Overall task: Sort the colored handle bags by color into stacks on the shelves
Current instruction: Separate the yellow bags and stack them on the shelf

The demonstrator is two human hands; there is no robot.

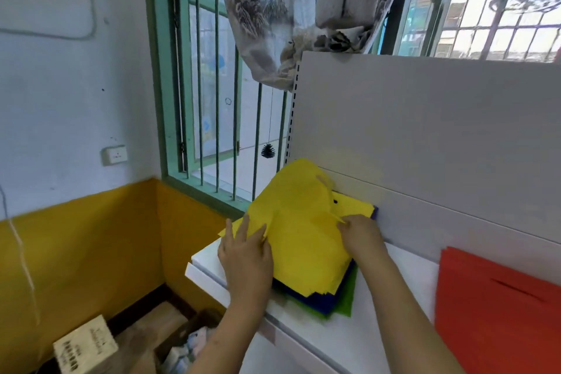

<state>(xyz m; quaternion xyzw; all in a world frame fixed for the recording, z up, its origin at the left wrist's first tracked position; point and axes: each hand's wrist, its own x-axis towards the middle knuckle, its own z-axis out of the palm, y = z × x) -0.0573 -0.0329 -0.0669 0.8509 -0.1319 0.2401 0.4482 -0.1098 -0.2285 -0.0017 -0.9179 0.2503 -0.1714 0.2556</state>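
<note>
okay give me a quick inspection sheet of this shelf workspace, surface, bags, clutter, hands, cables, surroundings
Surface: white shelf board with a white back panel behind it.
Job's things: yellow handle bags lie on top of a mixed pile, with blue bags and a green bag showing beneath; orange-red bags lie apart to the right.
Clutter: open cardboard boxes on the floor below left.
Hands: left hand rests with straight fingers on the yellow pile's left edge; right hand pinches a yellow bag's edge.
Cables: thin white cord hangs along the left wall.
Surroundings: green barred window, printed curtain, wall socket.
</note>
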